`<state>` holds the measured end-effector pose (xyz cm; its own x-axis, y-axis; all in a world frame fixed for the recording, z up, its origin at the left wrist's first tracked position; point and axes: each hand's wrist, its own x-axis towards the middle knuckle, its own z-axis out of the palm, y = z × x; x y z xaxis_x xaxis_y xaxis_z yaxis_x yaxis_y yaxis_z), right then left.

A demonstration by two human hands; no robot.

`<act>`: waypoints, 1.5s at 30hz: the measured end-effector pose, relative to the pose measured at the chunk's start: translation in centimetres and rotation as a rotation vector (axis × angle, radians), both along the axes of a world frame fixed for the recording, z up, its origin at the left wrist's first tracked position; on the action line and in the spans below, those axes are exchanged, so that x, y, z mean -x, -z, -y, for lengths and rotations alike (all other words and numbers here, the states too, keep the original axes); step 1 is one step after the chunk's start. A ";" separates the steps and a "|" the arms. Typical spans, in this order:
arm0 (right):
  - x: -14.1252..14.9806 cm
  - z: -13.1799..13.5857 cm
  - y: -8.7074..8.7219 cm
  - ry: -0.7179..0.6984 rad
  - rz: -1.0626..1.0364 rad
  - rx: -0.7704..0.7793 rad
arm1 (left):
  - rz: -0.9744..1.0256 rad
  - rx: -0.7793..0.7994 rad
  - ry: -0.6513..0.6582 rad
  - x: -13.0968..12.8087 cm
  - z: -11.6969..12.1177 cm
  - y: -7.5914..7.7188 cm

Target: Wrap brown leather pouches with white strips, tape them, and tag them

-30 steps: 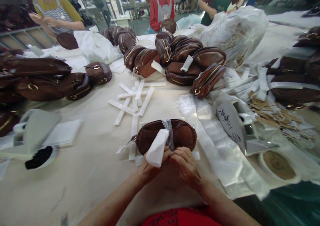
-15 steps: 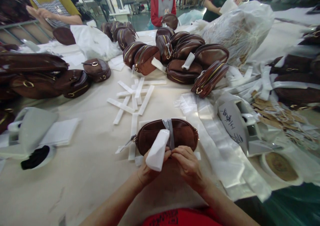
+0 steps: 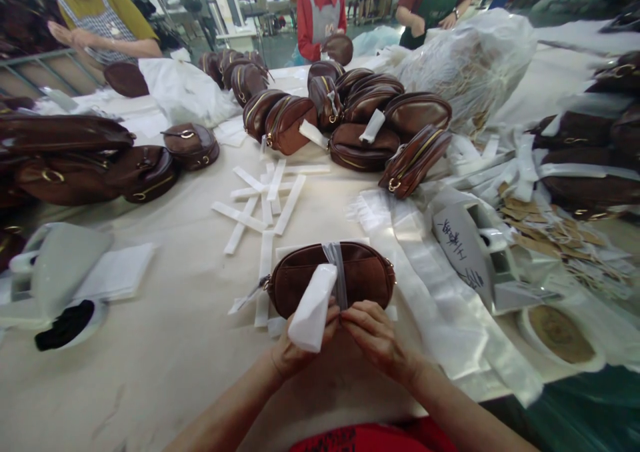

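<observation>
Pinching the lower end of a gray strip [image 3: 339, 275], the right hand's fingers [image 3: 357, 315] were pressed together at the lower middle of the frame, slightly lower against the brown bag [image 3: 365, 279] than 0.5 s earlier. The right hand [image 3: 377, 335] and the left hand [image 3: 291, 359] met close together there. A white wrapped piece [image 3: 315, 309] stood in front of the left hand and hid much of it, so what its fingers pinched could not be told. The bag lay on the tabletop [image 3: 175, 365], just below the center of the frame, much as before, the strip crossing its front.

White strips [image 3: 290, 205] lay scattered above it, unchanged, and a row of brown bags [image 3: 290, 125] filled the upper middle as earlier. At the upper right, a co-worker [image 3: 440, 5] behind the plastic sack [image 3: 475, 65] had held up a white sheet 0.5 s before; now it was out of sight. The gray dispenser [image 3: 463, 252] at the right had stayed put.
</observation>
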<state>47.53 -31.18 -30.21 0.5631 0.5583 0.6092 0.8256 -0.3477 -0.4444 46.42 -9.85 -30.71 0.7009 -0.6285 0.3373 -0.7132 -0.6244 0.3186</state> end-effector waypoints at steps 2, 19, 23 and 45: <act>0.0 0.1 0.1 -0.007 0.020 0.031 | 0.065 -0.025 0.044 -0.1 0.0 -0.7; 4.9 0.9 0.8 0.369 -0.216 0.130 | 0.159 -0.118 0.056 -2.3 0.3 0.1; 3.8 -0.8 1.2 0.439 -0.236 0.243 | 0.146 -0.086 0.038 -3.2 0.4 0.3; 1.1 -3.1 2.4 0.270 0.047 0.285 | 0.183 0.013 0.040 -3.6 0.7 -0.4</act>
